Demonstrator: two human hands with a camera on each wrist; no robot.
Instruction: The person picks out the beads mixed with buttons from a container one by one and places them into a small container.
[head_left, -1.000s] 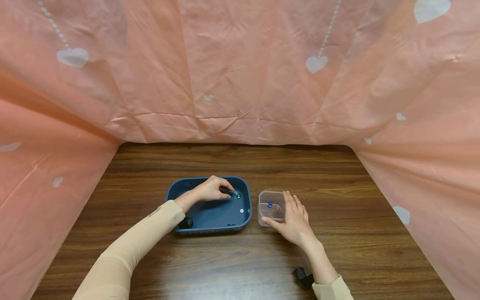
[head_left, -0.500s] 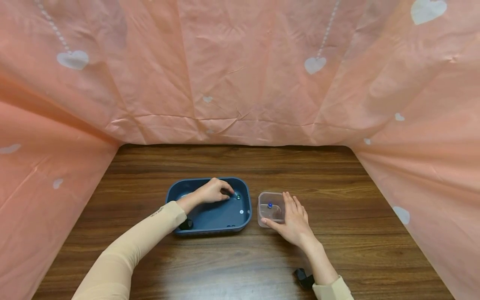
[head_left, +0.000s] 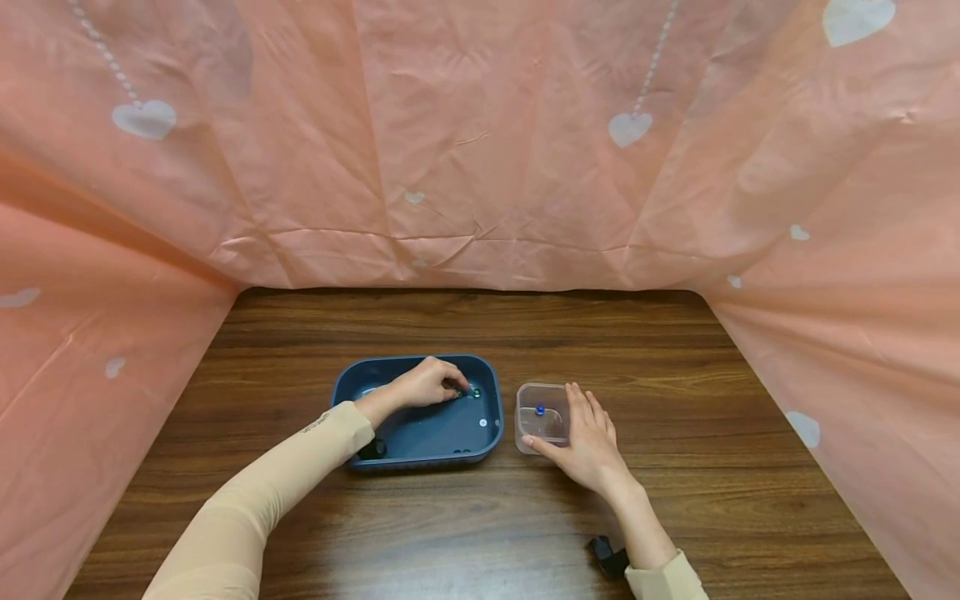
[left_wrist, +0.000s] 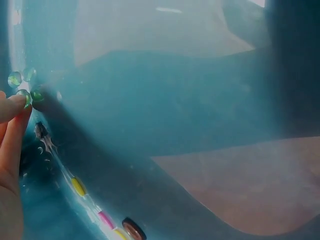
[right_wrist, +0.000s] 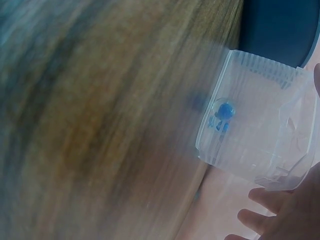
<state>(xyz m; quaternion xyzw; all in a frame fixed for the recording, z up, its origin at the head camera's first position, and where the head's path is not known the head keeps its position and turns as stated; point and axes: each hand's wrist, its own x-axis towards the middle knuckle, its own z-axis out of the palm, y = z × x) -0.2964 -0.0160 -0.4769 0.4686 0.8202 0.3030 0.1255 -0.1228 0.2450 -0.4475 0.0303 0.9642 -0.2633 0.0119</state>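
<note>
My left hand [head_left: 427, 383] reaches into a blue plastic basin [head_left: 420, 461]. Its thumb and finger pinch a green glass marble [left_wrist: 23, 98], close over the basin floor. Another green marble [head_left: 476, 392] lies just right of the fingertips. My right hand [head_left: 592, 437] rests against a small clear plastic box [head_left: 528, 446] beside the basin. Its thumb lies over the near rim and its fingers stretch fairly straight along the right side. Inside the box sits a blue-cored marble [head_left: 540, 410], which the right wrist view shows as clear glass around blue.
In the basin lie a whitish marble [head_left: 483, 423] and dark round pieces [head_left: 462, 452] near the front wall. Yellow [left_wrist: 78, 186] and pink streaks show along the wall in the left wrist view. A dark wood table [head_left: 465, 525] carries everything; a pink curtain [head_left: 480, 150] hangs around it.
My left fingers have closed together a little, and a green marble now shows at their tips. The right hand and the clear box have stayed in place.
</note>
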